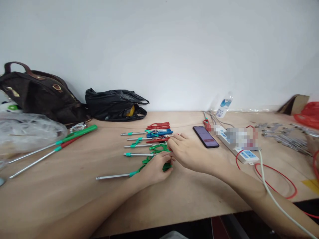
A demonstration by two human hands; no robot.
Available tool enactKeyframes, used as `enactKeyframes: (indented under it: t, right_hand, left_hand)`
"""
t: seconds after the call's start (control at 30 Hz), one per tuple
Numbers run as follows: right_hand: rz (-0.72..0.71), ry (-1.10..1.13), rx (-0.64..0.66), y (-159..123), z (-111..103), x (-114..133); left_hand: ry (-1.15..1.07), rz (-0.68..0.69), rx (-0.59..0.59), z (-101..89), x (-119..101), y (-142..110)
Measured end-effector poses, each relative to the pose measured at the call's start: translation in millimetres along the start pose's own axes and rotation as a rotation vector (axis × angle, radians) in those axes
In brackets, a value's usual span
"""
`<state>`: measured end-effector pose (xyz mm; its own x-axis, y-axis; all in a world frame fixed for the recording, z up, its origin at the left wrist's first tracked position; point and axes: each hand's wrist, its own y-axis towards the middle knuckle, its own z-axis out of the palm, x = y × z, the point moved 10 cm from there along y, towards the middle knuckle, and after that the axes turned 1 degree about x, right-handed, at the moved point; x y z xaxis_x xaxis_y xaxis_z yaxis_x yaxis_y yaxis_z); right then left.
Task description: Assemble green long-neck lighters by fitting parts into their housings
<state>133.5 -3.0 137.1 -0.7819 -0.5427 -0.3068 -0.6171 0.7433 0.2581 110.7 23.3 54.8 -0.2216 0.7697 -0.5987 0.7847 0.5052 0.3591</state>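
Several metal rod tools with green, blue and red plastic handles [149,139] lie in a row at the middle of the wooden table [74,186]. My left hand [156,169] is closed on the green handle of the nearest rod tool [114,176], whose shaft points left. My right hand [189,151] rests beside it, fingers curled over the green and red handles; what it grips, if anything, is hidden.
A black phone [205,136] and a white power strip [239,146] with red cable [276,176] lie to the right. Two long green-handled rods [62,142], a clear plastic bag [25,132], a brown handbag [42,93] and a black bag [114,104] sit left and back. Metal wrenches [286,136] lie far right.
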Motion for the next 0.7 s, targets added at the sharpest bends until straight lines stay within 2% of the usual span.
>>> enactKeyframes:
  t: [0.13,0.27,0.33,0.47,0.6,0.7]
  right_hand:
    - [0.052,-0.079,-0.019,3,-2,-4]
    - [-0.021,-0.051,0.0,0,-7,4]
    - [-0.027,-0.057,0.04,-1,-5,5]
    - [0.074,-0.125,0.143,0,4,-5]
    - [0.034,-0.031,0.076,-2,-2,-1]
    - [0.001,0.03,0.091,-1,2,1]
  left_hand:
    - [0.01,-0.019,-0.004,-1.7,1,0]
    - [0.006,-0.011,0.008,-0.3,0,0]
    - [0.004,-0.015,0.013,0.2,1,-1]
    - [0.002,-0.014,0.007,-0.5,1,-1]
    - [0.029,-0.01,-0.005,-2.3,0,0]
    - [0.038,-0.02,-0.001,-2.6,0,0]
